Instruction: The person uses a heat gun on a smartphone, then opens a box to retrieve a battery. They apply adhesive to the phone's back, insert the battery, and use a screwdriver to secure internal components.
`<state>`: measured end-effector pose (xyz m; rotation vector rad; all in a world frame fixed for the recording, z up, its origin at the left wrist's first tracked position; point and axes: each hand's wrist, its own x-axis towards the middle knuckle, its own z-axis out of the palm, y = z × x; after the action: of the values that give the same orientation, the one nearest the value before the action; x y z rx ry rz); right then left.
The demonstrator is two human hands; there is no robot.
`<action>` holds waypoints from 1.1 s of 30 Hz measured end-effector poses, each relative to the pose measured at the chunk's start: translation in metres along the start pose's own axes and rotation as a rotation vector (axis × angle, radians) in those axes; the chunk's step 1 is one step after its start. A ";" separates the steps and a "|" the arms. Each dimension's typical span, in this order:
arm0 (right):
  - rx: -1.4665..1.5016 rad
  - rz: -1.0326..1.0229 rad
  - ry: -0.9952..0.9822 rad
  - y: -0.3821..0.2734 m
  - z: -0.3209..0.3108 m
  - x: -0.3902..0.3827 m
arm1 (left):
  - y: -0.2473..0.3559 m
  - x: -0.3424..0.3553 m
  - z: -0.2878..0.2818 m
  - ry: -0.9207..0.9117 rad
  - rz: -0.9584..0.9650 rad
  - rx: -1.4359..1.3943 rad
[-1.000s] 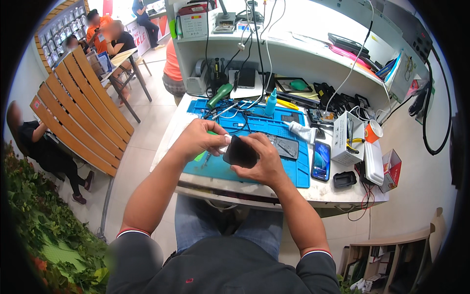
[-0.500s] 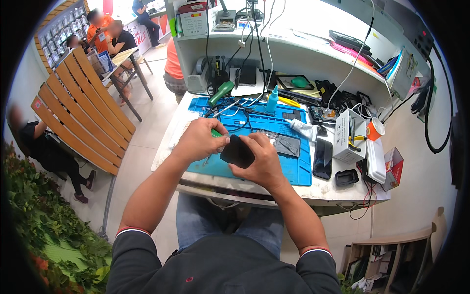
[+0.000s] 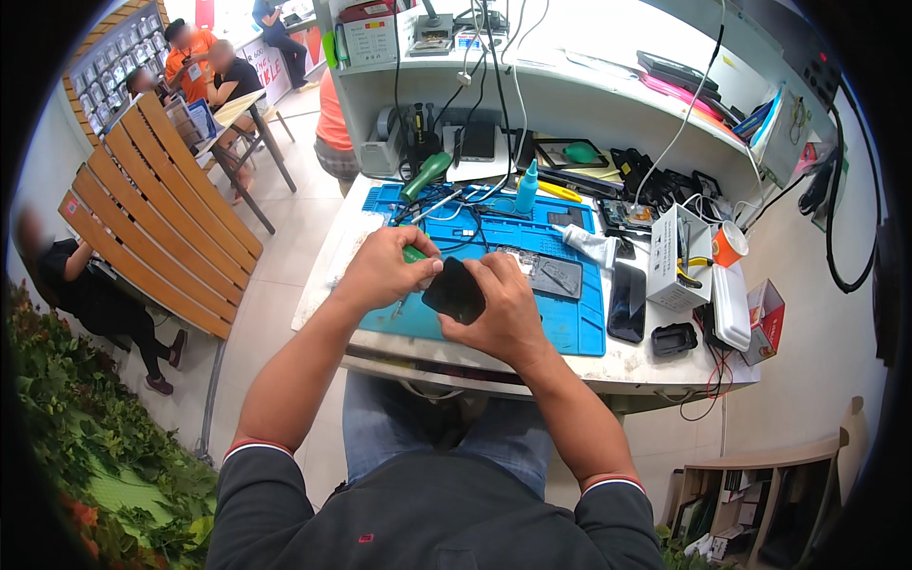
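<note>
My right hand (image 3: 496, 302) is closed round the edges of a dark phone screen (image 3: 454, 293), held tilted above the mat. My left hand (image 3: 391, 266) is pinched shut on a small green object (image 3: 413, 254), mostly hidden by the fingers. Its fingertips meet the upper left corner of the screen; I cannot tell whether they touch it. Below lies a blue repair mat (image 3: 579, 328). An opened phone body (image 3: 553, 275) with bare inner parts rests on the mat, just beyond my right hand.
Behind the mat stand a blue bottle (image 3: 527, 190) and a green-handled tool (image 3: 426, 178) among cables. To the right are a white tube (image 3: 587, 245), a black phone (image 3: 626, 302), a white box (image 3: 676, 261) with pliers and an orange cup (image 3: 729, 245). Other people sit at the far left.
Both hands and the screen have shifted very slightly left in the picture, and the screen is tilted a little more upright. The grips look the same.
</note>
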<state>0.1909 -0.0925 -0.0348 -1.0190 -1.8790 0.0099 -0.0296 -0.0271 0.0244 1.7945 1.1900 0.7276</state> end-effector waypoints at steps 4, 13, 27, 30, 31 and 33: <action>0.035 -0.012 -0.009 0.000 -0.003 0.000 | -0.004 -0.001 -0.008 -0.069 -0.028 -0.157; 0.068 -0.018 0.031 0.006 0.001 -0.004 | 0.007 -0.003 -0.013 -0.115 -0.028 -0.171; 0.098 0.044 0.236 -0.006 0.018 0.002 | 0.064 -0.003 -0.018 0.013 0.270 0.259; 0.098 0.086 0.236 -0.013 0.016 0.003 | 0.065 -0.004 -0.016 0.043 0.310 0.355; 0.100 0.093 0.234 -0.013 0.015 0.003 | 0.066 -0.004 -0.016 0.037 0.308 0.348; 0.098 0.098 0.234 -0.013 0.015 0.004 | 0.068 -0.006 -0.017 0.032 0.296 0.293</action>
<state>0.1707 -0.0930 -0.0344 -0.9996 -1.6004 0.0384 -0.0158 -0.0402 0.0921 2.2431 1.1078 0.7819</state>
